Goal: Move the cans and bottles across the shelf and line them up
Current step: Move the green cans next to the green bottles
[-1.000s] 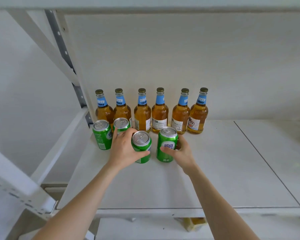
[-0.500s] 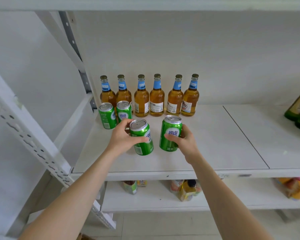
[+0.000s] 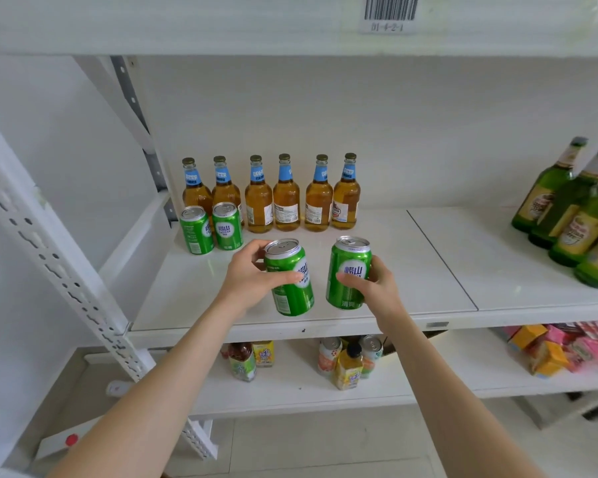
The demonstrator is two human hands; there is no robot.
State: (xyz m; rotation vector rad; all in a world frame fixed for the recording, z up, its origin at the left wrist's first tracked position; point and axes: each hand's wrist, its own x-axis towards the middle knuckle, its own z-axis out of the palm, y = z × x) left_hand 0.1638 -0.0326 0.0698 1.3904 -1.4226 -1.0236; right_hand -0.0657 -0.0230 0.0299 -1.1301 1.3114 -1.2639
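My left hand point(image 3: 251, 279) grips a green can point(image 3: 290, 281), tilted a little, near the front of the white shelf point(image 3: 194, 298). My right hand point(image 3: 373, 288) grips a second green can point(image 3: 348, 274), upright, just to its right. Two more green cans point(image 3: 209, 229) stand side by side at the shelf's back left. Behind them, several amber bottles with blue neck labels point(image 3: 285, 198) form a row along the back wall.
Green glass bottles point(image 3: 573, 215) stand clustered at the shelf's far right. A white perforated upright point(image 3: 59, 257) slants across the left. The lower shelf holds drink bottles and cans point(image 3: 346, 362) and coloured boxes point(image 3: 560, 346). A barcode label point(image 3: 389, 12) hangs on the shelf above.
Both hands have drawn their cans toward the shelf's front and apart from the standing cans. The view has pulled back, showing the green bottles at right and the lower shelf.
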